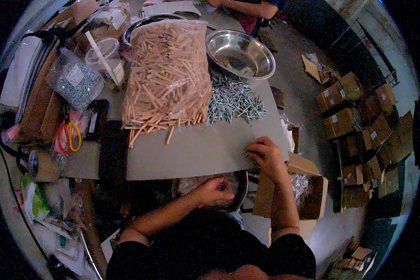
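My right hand (267, 155) is over the table's near right part, with its fingers bunched together low over the tabletop. Whatever they pinch is too small to make out. Below the near table edge, my left hand (215, 191) is curled closed in front of my body, and its contents cannot be made out. It is above a round basin (243, 190) holding clear plastic. Beyond my right hand lies a loose pile of silvery screws (235, 100). Left of the pile rests a large clear bag of wooden dowels (167, 70), several spilling from its near end.
An empty steel bowl (240, 53) stands behind the screws. To the left are a bag of small metal parts (77, 80), a plastic tub (102, 50) and scissors (70, 137). An open carton (318, 196) sits right of my arm; stacked cartons (359, 135) stand farther right. Another person's arm (247, 8) shows beyond.
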Demonstrator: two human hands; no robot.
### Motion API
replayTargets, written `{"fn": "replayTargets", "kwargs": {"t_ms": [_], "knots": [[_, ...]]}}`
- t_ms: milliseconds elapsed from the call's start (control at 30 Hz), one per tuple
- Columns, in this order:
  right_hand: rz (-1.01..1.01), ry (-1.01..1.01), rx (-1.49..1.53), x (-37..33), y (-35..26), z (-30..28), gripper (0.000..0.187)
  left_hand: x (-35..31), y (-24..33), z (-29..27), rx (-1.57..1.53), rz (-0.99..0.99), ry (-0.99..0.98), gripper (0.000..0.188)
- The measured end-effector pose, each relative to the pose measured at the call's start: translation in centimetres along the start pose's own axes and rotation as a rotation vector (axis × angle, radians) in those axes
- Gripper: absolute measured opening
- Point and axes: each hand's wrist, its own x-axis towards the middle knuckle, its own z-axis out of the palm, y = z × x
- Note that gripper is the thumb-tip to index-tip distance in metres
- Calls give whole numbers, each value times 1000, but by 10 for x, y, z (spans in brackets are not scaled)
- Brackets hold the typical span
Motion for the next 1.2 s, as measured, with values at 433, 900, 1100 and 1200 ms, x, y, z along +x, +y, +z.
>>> {"fn": "replayTargets", "kwargs": {"t_ms": [433, 900, 1100, 1200], "knots": [[18, -406, 278, -38, -61, 5, 26, 18, -12, 5, -31, 210, -107, 34], [-113, -230, 301, -59, -61, 9, 19, -36, 33, 13, 588, 712, 399, 21], [-156, -209, 397, -61, -59, 23, 16, -40, 39, 17, 632, 679, 347, 13], [-157, -240, 457, -69, -52, 26, 13, -38, 33, 18, 583, 658, 330, 13]]}}
